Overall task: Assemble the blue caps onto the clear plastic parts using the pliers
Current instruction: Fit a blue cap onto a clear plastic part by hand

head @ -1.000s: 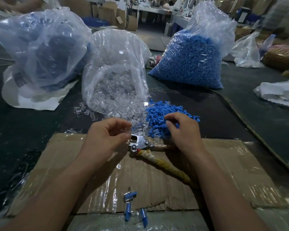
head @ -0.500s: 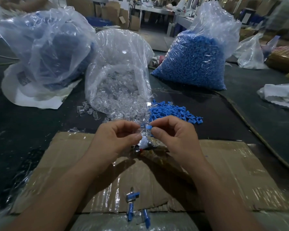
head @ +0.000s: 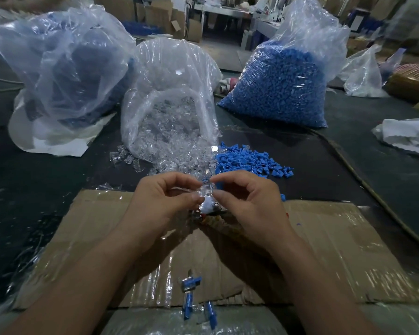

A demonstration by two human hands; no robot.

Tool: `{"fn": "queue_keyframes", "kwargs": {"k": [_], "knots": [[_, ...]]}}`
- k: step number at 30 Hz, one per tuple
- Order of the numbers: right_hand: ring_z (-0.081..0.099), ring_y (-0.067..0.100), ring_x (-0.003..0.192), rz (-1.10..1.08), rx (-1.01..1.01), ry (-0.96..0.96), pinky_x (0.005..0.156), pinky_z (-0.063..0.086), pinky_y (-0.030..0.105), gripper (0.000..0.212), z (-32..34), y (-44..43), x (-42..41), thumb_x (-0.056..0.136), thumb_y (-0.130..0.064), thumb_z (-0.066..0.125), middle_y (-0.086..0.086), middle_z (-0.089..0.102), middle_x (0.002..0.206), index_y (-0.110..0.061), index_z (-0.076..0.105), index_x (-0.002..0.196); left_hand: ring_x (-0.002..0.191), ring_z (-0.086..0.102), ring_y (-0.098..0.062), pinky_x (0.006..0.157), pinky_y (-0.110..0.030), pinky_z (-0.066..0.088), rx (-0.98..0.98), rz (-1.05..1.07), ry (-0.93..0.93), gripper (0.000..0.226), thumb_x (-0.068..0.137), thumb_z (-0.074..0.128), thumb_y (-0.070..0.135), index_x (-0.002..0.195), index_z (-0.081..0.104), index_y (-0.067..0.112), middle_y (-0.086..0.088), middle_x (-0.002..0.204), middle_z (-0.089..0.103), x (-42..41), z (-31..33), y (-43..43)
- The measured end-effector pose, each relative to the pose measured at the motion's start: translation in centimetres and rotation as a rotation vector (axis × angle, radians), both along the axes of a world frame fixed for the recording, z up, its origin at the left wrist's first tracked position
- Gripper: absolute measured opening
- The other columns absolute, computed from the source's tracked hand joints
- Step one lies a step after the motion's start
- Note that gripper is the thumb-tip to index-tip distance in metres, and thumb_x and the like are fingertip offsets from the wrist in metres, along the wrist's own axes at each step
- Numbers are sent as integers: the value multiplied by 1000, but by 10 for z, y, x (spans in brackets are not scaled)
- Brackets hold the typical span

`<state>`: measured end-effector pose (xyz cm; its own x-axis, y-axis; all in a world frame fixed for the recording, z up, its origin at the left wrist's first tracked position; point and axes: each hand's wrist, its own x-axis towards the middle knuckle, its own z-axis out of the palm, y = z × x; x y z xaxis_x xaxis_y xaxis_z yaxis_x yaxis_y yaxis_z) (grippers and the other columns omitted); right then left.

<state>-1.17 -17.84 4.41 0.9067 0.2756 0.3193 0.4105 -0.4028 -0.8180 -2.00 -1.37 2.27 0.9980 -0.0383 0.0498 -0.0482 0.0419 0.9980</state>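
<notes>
Meeting at the centre of the frame, the left hand (head: 165,201) and the right hand (head: 249,204) both pinch one small piece between thumb and forefinger. The left grips the clear plastic part (head: 205,191), which stands with its long axis running up and down the picture. The right seems to pinch the blue cap (head: 205,181), a mere speck of blue at the part's top end. Whether it is seated I cannot tell.

The pliers (head: 209,208) lie on the cardboard (head: 336,238) just below the fingertips. Only the metal head shows between the hands, and the handles are hidden under the right hand. By my judgement the right hand is the nearer one to take the pliers, with the part going straight down to the head while the left holds it.
</notes>
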Motion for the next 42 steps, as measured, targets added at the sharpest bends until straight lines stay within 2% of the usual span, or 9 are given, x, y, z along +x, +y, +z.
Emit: {"fn": "queue_keyframes", "kwargs": {"k": [4, 7, 14, 17, 23, 29, 34, 38, 42], "knots": [[58, -1, 71, -37, 101, 68, 66, 47, 12, 29, 1, 1, -1, 74, -7, 73, -11, 62, 78, -34, 67, 84, 59, 67, -15, 55, -20, 52, -14, 50, 20, 28, 70, 67, -7, 67, 72, 21, -8, 66, 69, -1, 0, 1], [55, -2, 68, -35, 105, 97, 63, 45, 12, 25, 3, 2, -3, 73, -9, 74, -9, 60, 76, -28, 69, 88, 52, 65, -15, 49, -19, 51, -87, 62, 57, 23, 76, 61, -13, 71, 67, 8, -10, 59, 66, -2, 2, -3], [63, -2, 63, 29, 209, 162, 60, 47, 9, 28, 2, 8, -7, 72, 2, 72, -12, 67, 66, -24, 71, 82, 48, 63, -12, 45, -17, 49, -77, 89, 54, 13, 76, 62, -13, 76, 61, 0, -8, 54, 64, -5, 5, -8], [58, -4, 67, -4, 124, 89, 63, 45, 9, 26, 2, 8, -7, 71, -5, 75, -11, 63, 72, -27, 70, 83, 49, 63, -14, 46, -17, 50, -83, 92, 60, 13, 76, 62, -12, 76, 62, 1, -9, 55, 64, -4, 5, -8], [67, 9, 70, -28, 167, 146, 69, 57, 27, 22, -1, 8, -6, 79, -4, 68, -8, 70, 75, -25, 70, 85, 51, 65, -14, 47, -17, 51, -78, 83, 74, 15, 76, 62, -12, 76, 62, 2, -9, 57, 65, -4, 5, -9], [64, 4, 67, -78, 11, 29, 63, 53, 17, 13, -6, 10, -5, 79, -8, 70, -13, 65, 69, -22, 69, 79, 53, 66, -15, 47, -17, 50, -78, 78, 53, 16, 75, 63, -11, 74, 63, 4, -10, 61, 67, -5, 6, -9], [59, 5, 61, -126, -124, -67, 58, 50, 23, 9, -9, 10, -5, 78, -19, 70, -14, 60, 60, -18, 66, 70, 51, 65, -14, 47, -17, 50, -82, 86, 8, 24, 74, 65, -12, 67, 66, 11, -9, 57, 66, -5, 4, -9], [56, 3, 60, -100, -171, -56, 54, 46, 18, 17, -9, 9, -5, 77, -26, 69, -14, 57, 57, -29, 58, 65, 50, 64, -11, 48, -16, 50, -34, 72, -35, 24, 74, 65, -11, 69, 65, 12, -7, 58, 67, -6, 4, -10], [57, 0, 62, -49, -87, 44, 57, 47, 15, 13, -8, 9, -3, 75, -27, 72, -11, 60, 62, -26, 61, 69, 50, 64, -10, 48, -15, 49, -22, 71, -50, 21, 73, 65, -9, 69, 66, 12, -6, 59, 68, -6, 7, -8]]}}
